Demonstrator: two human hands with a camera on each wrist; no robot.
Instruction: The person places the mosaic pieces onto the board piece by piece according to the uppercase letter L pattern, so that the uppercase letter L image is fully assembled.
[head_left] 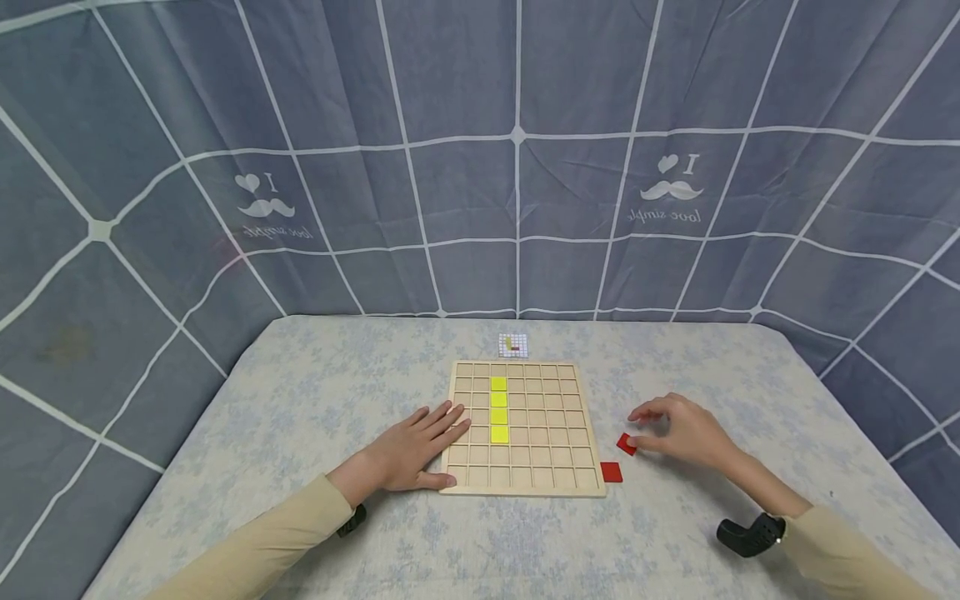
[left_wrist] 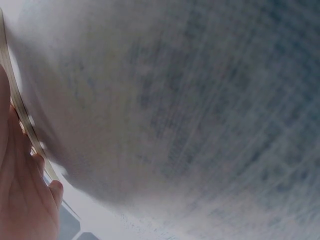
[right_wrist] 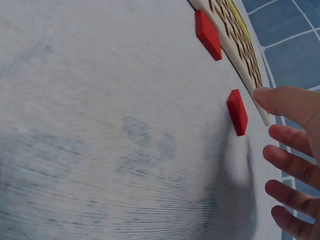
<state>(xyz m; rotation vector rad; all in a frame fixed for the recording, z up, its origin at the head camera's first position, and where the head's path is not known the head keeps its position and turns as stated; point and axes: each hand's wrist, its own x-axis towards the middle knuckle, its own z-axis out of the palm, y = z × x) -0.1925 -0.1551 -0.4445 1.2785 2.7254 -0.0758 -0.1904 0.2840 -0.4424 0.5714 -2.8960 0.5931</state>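
Observation:
A wooden grid board [head_left: 543, 457] lies on the table, with several yellow square tiles [head_left: 499, 408] in one column of its cells. My left hand [head_left: 408, 450] rests flat along the board's left edge, fingers spread onto the frame; the left wrist view shows only part of that hand [left_wrist: 27, 195] beside the board's side. To the right of the board, my right hand [head_left: 686, 429] hovers with loosely bent fingers over a red square tile [head_left: 625, 444]. In the right wrist view the thumb is apart from this red tile [right_wrist: 237, 112]. Another red tile [head_left: 611, 472] lies by the board's lower right corner.
A small printed card [head_left: 513, 346] with a coloured grid pattern lies behind the board. The table wears a pale, blue-mottled cloth [head_left: 337, 375]. Blue-grey curtains [head_left: 465, 192] with white lines stand around the back and sides. A black band [head_left: 752, 535] is on the right wrist.

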